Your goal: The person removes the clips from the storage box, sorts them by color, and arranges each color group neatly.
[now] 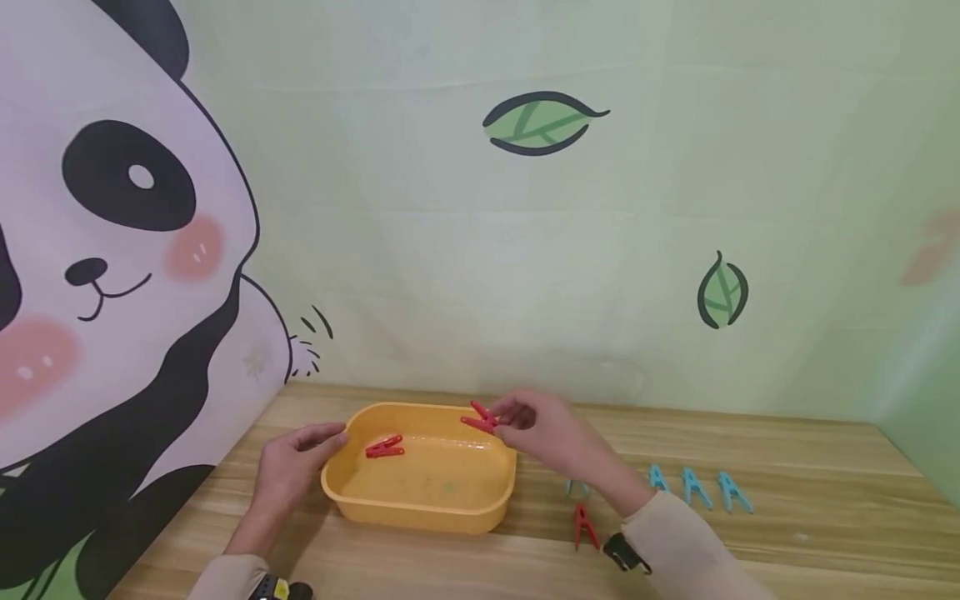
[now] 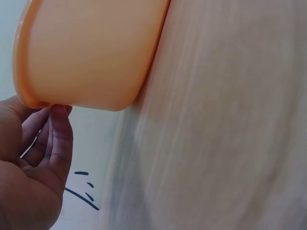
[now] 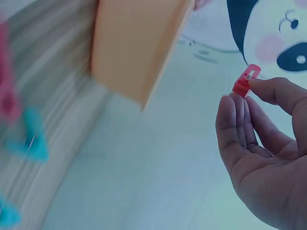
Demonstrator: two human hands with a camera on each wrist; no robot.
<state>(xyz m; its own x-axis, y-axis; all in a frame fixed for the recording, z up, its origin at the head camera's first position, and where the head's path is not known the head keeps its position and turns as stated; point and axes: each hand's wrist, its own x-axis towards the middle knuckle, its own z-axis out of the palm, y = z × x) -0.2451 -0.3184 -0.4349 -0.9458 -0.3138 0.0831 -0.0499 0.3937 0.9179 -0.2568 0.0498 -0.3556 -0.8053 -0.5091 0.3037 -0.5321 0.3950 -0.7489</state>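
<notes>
Head view: right hand point(image 1: 536, 427) pinches a red clip point(image 1: 481, 418) over the yellow basin point(image 1: 420, 500); left hand point(image 1: 296, 462), fingers relaxed, steadies its 9 o'clock rim. One red clip inside point(image 1: 385, 447); five clips on the table point(image 1: 787, 517) at 3 o'clock remain.

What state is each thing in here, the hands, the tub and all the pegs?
Left hand: open, fingertips touching the tub's rim.
Right hand: pinching a red peg.
Held peg: in the air over the tub's far right rim.
Tub: upright on the table.
Peg in tub: lying flat.
Loose red peg: lying on the table.
Blue pegs: lying on the table.
</notes>
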